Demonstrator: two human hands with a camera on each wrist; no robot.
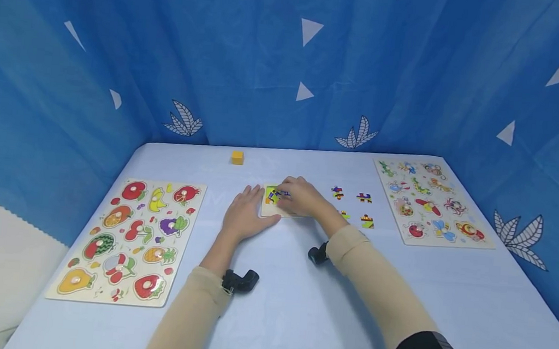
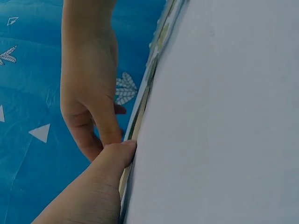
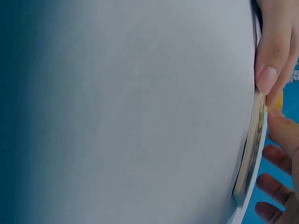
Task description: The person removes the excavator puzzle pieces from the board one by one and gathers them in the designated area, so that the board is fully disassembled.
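Note:
A small wooden jigsaw board (image 1: 269, 209) with a colourful picture lies mid-table between the hands. My left hand (image 1: 245, 215) rests at its left side, fingers straight and the thumb along the near edge. In the right wrist view the left thumb (image 3: 267, 79) presses at the board's corner. Over the board, my right hand (image 1: 302, 195) has bent fingers, with thumb and fingertips around a blue-and-purple puzzle piece (image 1: 284, 193); the hand hides the board's right part. Loose pieces lie to the right: one piece (image 1: 337, 192), another piece (image 1: 363, 197) and a red-and-green piece (image 1: 366, 221).
A large fruit peg puzzle (image 1: 175, 243) lies at the left, and an insect-and-animal puzzle board (image 1: 422, 238) at the right. A yellow cube (image 1: 237, 158) stands near the back edge. Behind the white table (image 1: 289, 296) hangs a blue curtain (image 1: 254, 57).

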